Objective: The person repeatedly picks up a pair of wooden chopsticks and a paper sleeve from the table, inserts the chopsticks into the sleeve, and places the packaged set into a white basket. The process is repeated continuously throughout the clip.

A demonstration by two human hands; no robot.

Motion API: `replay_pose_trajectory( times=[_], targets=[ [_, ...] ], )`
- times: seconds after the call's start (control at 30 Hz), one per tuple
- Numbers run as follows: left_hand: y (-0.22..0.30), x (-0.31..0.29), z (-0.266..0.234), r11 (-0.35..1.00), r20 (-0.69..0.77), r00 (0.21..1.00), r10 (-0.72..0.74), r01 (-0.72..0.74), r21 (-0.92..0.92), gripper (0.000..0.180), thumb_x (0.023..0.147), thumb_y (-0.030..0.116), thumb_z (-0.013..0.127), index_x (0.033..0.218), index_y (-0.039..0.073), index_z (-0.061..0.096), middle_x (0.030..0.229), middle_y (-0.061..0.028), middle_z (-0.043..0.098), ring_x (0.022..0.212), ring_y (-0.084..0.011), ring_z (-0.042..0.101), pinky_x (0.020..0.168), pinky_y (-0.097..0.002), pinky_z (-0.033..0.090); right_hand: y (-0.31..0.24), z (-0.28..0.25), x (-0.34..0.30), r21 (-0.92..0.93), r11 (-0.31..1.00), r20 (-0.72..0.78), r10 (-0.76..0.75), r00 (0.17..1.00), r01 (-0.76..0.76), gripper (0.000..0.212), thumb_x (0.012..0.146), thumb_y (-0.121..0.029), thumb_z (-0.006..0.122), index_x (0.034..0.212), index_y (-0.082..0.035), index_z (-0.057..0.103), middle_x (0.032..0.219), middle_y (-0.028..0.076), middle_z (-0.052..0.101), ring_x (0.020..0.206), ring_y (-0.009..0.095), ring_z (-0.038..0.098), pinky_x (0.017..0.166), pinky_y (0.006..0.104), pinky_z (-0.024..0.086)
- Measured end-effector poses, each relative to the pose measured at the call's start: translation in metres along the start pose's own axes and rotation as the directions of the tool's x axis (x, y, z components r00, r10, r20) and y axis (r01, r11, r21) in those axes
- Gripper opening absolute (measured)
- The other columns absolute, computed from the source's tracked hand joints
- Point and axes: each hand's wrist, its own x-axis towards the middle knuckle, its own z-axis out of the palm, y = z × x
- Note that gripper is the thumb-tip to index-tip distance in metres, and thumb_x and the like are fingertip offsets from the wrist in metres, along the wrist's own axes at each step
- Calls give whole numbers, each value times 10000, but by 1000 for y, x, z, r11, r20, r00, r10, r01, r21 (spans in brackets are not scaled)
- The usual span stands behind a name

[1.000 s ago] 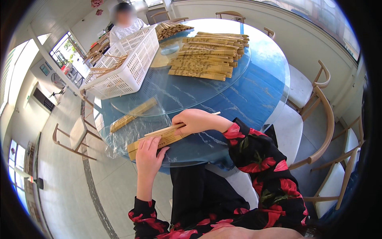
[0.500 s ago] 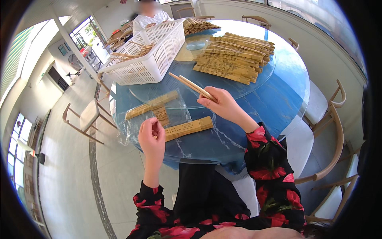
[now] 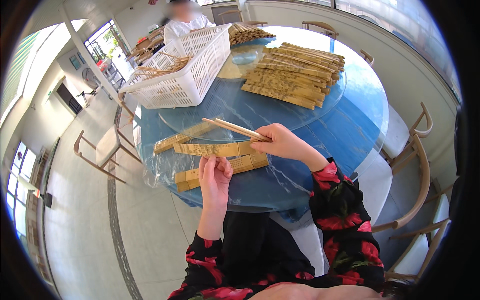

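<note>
My right hand (image 3: 282,142) pinches a pair of plain wooden chopsticks (image 3: 232,128) near one end; their other ends point left over the table. Between the fingers of my left hand (image 3: 215,179) is a tan printed paper chopstick sleeve (image 3: 200,149), lying roughly level, its right end by my right fingertips. Just below it, a stack of similar sleeves (image 3: 187,181) rests near the table's front edge. Another bundle of sleeves (image 3: 169,143) lies behind, on or in a clear plastic bag (image 3: 156,172), partly hidden by the held sleeve.
A white slotted plastic basket (image 3: 175,90) with loose chopsticks (image 3: 167,66) stands at the table's far left. Filled sleeves are piled (image 3: 295,75) at the far right of the round blue table (image 3: 345,130). A person (image 3: 182,27) sits opposite. Wooden chairs (image 3: 107,150) stand around.
My left hand has moved right and now holds a sleeve up in view. The chopsticks in my right hand have come lower and nearer, tilting flatter, beside the sleeve.
</note>
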Motion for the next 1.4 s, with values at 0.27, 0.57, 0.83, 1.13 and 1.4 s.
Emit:
replay_pose_trajectory(
  times=[0.27,0.57,0.83,1.13,1.4],
  targets=[
    [-4,-11,8,956,115,985,-130,94,279,147,1053,146,608,1000,11,628,778,-48,622,608,-126,545,554,-277,423,-11,8,-4,134,979,233,119,965,-153,229,897,-169,644,788,26,693,657,0,603,621,65,511,559,283,399],
    [0,-15,11,931,140,986,-93,37,364,116,1046,124,613,1050,11,640,782,-42,622,608,-110,539,544,-258,418,3,12,-2,181,980,285,31,958,-86,184,904,-171,663,844,-4,710,726,-16,668,664,55,552,611,253,428],
    [-3,-16,16,910,93,994,-62,18,414,80,1037,113,627,1016,37,613,767,-58,650,606,-88,573,533,-222,428,-2,14,-4,-110,993,180,57,982,-37,184,889,-164,658,877,18,676,695,100,658,638,154,610,608,325,469],
    [11,-10,35,-166,713,674,193,-694,701,297,795,68,821,1065,34,702,979,-92,710,979,-262,673,849,-346,532,10,5,-5,-225,971,5,83,997,-79,199,856,-193,650,881,2,683,706,150,671,663,305,652,635,405,498],
    [22,10,19,-260,749,643,163,-704,661,419,735,84,843,1137,65,730,1125,-84,685,1140,-318,603,995,-435,474,-1,11,0,-10,986,194,166,967,-168,173,894,-116,627,950,30,699,719,80,705,689,149,674,659,298,519]
  ],
)
